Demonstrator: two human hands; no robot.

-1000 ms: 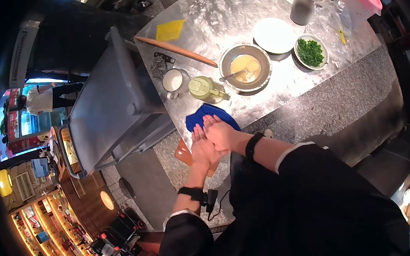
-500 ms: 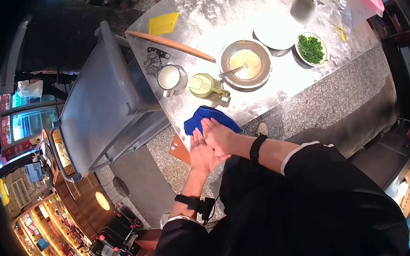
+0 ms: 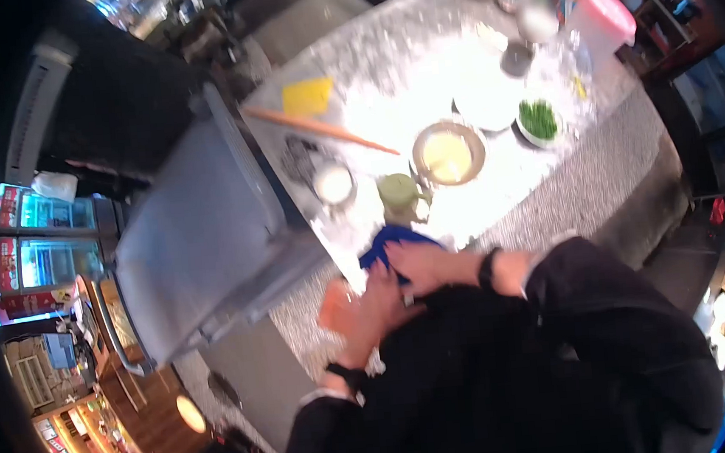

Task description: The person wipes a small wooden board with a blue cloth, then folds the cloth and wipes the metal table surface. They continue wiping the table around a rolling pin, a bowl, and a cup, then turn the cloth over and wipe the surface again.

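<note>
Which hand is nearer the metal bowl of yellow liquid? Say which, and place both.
The person's right. The right hand is over the blue cloth, on the near side of the metal bowl; the left hand is lower and farther left in view, so farther away.

A rumpled blue cloth [image 3: 376, 251] lies at the table's near corner [image 3: 351, 270].

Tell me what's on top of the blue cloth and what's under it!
The right hand's fingers reach over the blue cloth; blur hides whether they touch. The table is underneath. Anything tucked between cloth and table is covered, so I can't see it.
</note>
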